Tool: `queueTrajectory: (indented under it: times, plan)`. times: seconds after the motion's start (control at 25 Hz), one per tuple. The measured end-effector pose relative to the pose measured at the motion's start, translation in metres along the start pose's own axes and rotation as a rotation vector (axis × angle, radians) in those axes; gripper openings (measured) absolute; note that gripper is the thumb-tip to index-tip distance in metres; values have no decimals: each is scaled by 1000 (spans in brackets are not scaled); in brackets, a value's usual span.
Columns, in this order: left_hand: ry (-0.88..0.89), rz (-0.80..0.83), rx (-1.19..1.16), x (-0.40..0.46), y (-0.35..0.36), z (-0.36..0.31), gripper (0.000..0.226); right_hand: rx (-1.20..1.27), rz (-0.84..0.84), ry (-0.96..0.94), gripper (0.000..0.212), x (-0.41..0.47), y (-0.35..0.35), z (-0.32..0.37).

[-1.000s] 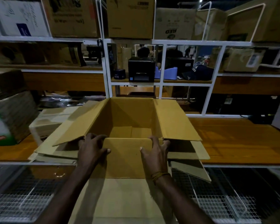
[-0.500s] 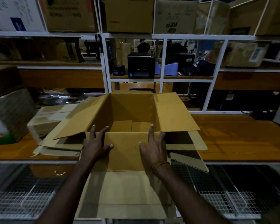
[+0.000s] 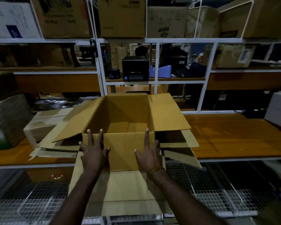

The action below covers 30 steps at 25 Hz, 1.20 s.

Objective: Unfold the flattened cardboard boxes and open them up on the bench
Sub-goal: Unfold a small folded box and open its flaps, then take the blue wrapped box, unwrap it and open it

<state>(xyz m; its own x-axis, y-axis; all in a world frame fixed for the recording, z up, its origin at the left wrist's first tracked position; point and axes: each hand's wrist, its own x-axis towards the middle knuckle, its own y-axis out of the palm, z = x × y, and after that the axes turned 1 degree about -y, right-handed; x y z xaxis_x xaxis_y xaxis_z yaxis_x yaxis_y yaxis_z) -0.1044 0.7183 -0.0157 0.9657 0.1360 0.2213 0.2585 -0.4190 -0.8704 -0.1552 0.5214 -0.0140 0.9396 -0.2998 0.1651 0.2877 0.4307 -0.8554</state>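
Room: dim storeroom; white metal shelving stacked with brown cartons rises behind a long orange-brown wooden bench.
Head view, box: one opened brown corrugated cardboard box stands upright on the bench's near edge, mouth up, side flaps splayed left and right, near flap hanging down over the edge toward me.
Head view, my left hand: fingers straight and spread, palm flat against the box's near wall, fingertips reaching its top rim; I grip nothing.
Head view, my right hand: likewise flat and spread on the near wall, a thin orange thread band at the wrist; nothing is held.
Change: a second ago my fingers were curled over the near wall's top edge; now they are straightened and lie flat against it, and the box looks squarer.
Meaning: I judge this box is as good as opened, and my flat palms are only steadying or nudging it back onto the bench.
Count, opened boxes: one.
Count, flattened boxes: a loose pile of flattened brown cardboard sheets lies under and beside the open box; at least two layers show, exact number unclear.
Count, hands: two, both on the box.
Count, shelf items: one black label printer, one blue tape dispenser, one dark cap.
Remaining: the flat pile is not yet unfolded.
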Motion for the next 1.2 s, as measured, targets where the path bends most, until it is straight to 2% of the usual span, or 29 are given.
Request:
queueTrajectory:
  times: [0.16,0.36,0.64,0.84,1.2]
  plan:
    - [72,8,61,-39,24,-25,87,-50,5,-57,96,-29,11,-16]
    - [151,40,82,-63,33,-60,85,-11,22,-152,79,-34,-3,-35]
    - [282,59,113,-101,59,-126,76,-1,-42,-150,71,-30,-36,-100]
    - [406,31,138,-129,93,-216,71,-37,-94,-75,69,-23,-88,-187]
    - [718,174,-56,-210,180,-434,75,-41,-220,143,69,-31,-206,-398]
